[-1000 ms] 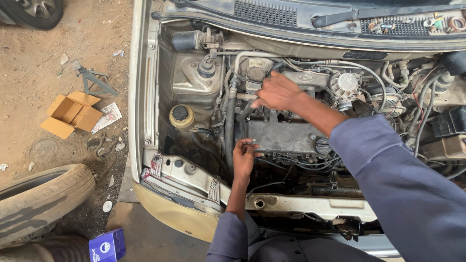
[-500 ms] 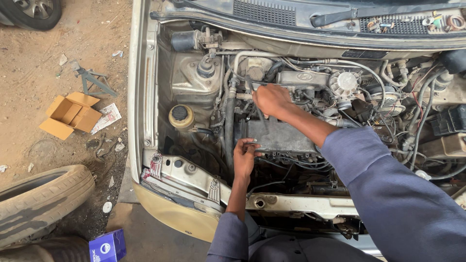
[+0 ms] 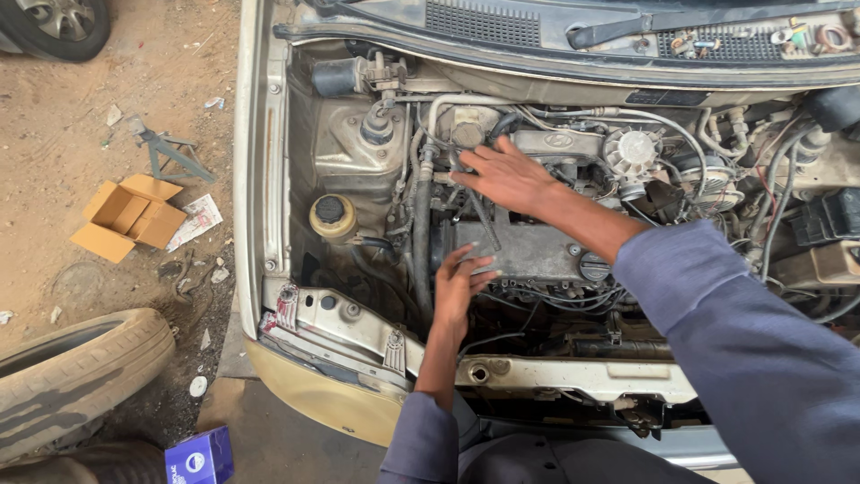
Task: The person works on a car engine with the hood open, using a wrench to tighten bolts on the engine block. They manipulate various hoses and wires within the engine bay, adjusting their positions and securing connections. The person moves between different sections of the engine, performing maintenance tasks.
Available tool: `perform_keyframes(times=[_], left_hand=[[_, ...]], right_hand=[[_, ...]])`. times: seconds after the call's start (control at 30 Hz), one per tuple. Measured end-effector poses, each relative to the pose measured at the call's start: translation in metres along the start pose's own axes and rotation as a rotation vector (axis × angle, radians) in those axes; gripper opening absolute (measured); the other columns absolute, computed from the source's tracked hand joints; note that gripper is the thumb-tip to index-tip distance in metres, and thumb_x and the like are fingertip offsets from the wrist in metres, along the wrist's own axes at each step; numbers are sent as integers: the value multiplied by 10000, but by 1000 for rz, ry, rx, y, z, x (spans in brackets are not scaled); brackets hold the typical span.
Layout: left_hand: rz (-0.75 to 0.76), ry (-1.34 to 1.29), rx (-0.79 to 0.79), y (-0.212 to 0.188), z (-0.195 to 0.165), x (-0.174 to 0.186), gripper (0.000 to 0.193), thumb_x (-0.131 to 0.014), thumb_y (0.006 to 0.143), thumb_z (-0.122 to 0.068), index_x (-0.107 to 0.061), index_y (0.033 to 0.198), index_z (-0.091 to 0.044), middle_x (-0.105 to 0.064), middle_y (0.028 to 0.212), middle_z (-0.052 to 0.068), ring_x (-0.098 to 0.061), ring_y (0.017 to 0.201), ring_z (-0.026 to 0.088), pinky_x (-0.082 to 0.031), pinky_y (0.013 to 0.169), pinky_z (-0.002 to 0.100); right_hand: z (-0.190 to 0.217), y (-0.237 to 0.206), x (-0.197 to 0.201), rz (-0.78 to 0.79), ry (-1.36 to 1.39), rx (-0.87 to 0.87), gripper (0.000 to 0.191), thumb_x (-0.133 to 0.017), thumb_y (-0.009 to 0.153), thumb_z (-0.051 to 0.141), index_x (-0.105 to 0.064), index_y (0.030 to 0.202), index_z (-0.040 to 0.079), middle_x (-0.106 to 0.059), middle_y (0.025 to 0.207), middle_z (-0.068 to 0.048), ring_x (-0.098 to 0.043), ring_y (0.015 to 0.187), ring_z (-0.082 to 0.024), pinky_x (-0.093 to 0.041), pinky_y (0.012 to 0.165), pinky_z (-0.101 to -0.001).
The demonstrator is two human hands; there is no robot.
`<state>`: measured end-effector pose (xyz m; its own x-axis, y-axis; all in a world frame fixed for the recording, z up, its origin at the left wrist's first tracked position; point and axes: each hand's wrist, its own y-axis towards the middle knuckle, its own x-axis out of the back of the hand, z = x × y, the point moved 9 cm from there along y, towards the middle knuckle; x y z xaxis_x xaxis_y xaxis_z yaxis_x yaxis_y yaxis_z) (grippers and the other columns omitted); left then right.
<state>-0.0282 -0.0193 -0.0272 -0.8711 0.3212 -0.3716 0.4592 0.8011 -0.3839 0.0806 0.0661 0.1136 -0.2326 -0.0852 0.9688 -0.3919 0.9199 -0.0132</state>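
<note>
Here both hands are down in the open engine bay of a pale beige car. The left hand [image 3: 461,285], in a blue-grey sleeve, comes up from the bottom edge and rests with loosely curled fingers against the near left end of the dull grey metal valve cover [image 3: 528,251] on top of the engine; whether it pinches anything small there cannot be told. The right hand [image 3: 506,177] lies flat and open, fingers spread, over the far left of the same engine top, its fingertips touching the thin black hoses [image 3: 484,220] that run down beside the cover. A black round oil filler cap [image 3: 593,266] sits on the cover near the right forearm. To the left of the hands stands a yellowish fluid reservoir with a black cap [image 3: 332,216]. Outside the car, an open brown cardboard box [image 3: 130,215] lies on the sandy ground, a worn black tyre [image 3: 76,376] lies nearer, and a small blue carton [image 3: 199,457] sits just beside the tyre.
</note>
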Motion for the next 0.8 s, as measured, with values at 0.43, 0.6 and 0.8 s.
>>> perform_keyframes(times=[0.43,0.6,0.8], left_hand=[[-135,-232,-125,9,-44,19,385,-557,977,-186,-504,1350,-108,-759,976,140,-706,789,171,-530,747,284],[-171,-142,-106,15,-24,33,293,-530,997,-154,-584,1271,-64,-774,944,130,-688,760,154,-520,719,278],[-198,-181,-15,1,8,34,273,-516,998,-139,-590,1251,-71,-765,938,102,-690,760,135,-523,721,267]], right_hand=[[-10,-2,-12,239,156,-359,621,-506,1056,521,-735,677,86,-654,573,-103,-643,554,-261,-390,975,-442],[-9,1,-8,126,258,-424,471,-593,1016,478,-728,903,41,-633,594,-127,-645,568,-300,-487,875,-483],[-10,1,1,38,331,-187,400,-565,967,167,-600,1365,198,-711,977,-137,-688,782,-296,-538,799,-528]])
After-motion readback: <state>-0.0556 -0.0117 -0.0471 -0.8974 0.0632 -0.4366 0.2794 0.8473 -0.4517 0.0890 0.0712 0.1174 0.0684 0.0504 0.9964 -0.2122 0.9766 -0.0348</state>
